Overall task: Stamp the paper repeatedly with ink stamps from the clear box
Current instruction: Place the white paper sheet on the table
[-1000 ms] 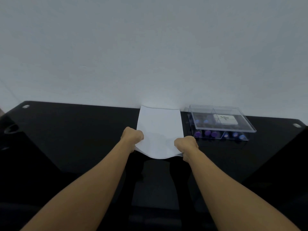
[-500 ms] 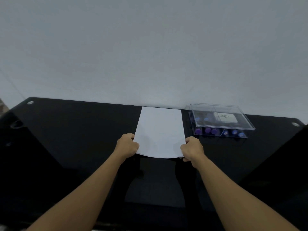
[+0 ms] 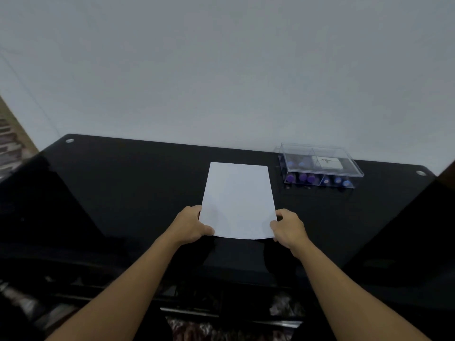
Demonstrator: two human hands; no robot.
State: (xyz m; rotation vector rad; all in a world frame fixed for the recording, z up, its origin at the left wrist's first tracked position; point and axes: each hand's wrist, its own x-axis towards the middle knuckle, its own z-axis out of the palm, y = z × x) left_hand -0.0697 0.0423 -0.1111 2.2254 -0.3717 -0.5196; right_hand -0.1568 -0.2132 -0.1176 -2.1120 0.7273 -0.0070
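Observation:
A blank white sheet of paper (image 3: pixel 237 200) lies in the middle of the black glass table (image 3: pixel 123 183). My left hand (image 3: pixel 190 225) pinches its near left corner and my right hand (image 3: pixel 289 227) pinches its near right corner. To the right of the sheet, near the wall, stands the clear box (image 3: pixel 320 166) with its lid closed. Purple and blue stamps (image 3: pixel 301 177) show through its front wall, and a white ink pad sits at the back inside it.
A pale wall rises behind the table's far edge. Metal fittings mark the far corners of the table (image 3: pixel 70 140). A patterned rug (image 3: pixel 197 328) shows through the glass near the front edge.
Both hands have drawn the paper toward me and laid it flatter on the table; its far edge has come away from the wall. The view has tilted downward.

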